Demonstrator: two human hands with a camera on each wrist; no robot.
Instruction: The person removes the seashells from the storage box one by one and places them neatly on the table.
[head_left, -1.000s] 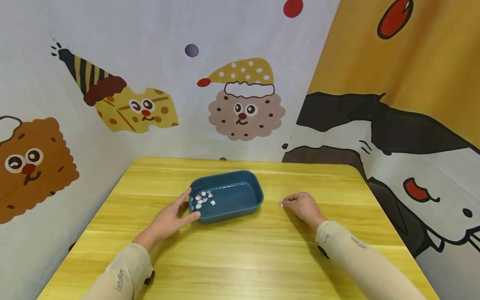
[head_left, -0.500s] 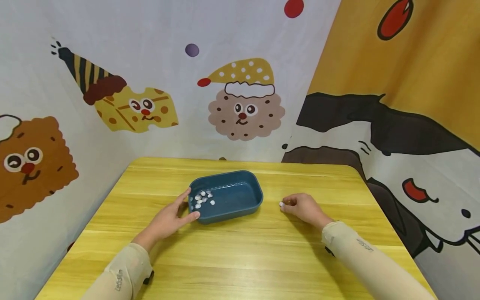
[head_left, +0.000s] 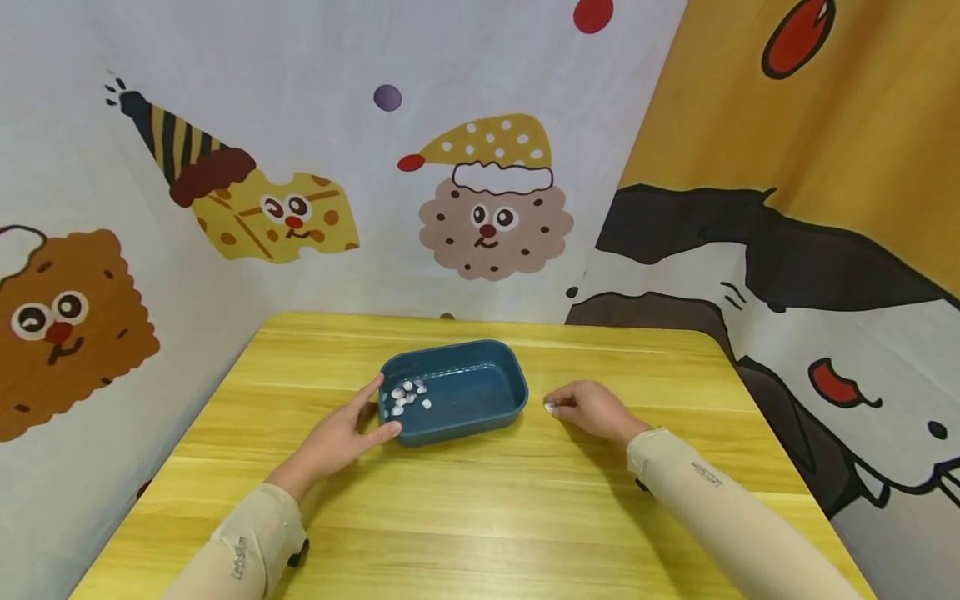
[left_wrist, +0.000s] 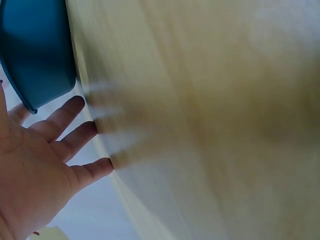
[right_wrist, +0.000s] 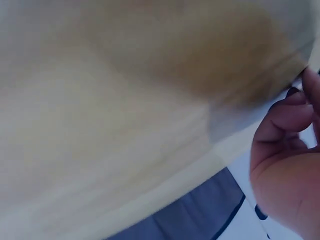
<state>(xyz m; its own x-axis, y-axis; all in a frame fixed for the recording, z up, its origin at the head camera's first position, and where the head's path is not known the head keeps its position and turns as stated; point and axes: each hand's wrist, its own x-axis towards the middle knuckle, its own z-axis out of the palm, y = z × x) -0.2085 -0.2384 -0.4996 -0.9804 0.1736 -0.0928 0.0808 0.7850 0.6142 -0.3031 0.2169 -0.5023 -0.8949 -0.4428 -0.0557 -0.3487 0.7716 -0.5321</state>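
Observation:
A dark blue rectangular box [head_left: 468, 400] stands on the table, turned slightly askew. Several small white seashells [head_left: 398, 393] lie inside at its left end. My left hand [head_left: 335, 437] rests against that end, thumb and index finger spread along the rim. In the left wrist view, the other fingers stretch out straight beside the box [left_wrist: 40, 50], their tips near the tabletop. To the right of the box, my right hand [head_left: 596, 408] pinches one small whitish shell [head_left: 550, 407] between thumb and fingertips, low over the table. The right wrist view shows its fingers curled; the shell is hidden there.
The yellow wood-grain table [head_left: 480, 517] has edges at the back and both sides. A cloth [head_left: 300, 125] printed with cartoon figures hangs behind and around it.
My right hand moved slightly right, then came left toward the box with the shell pinched in its fingertips. The left hand and box have stayed in place.

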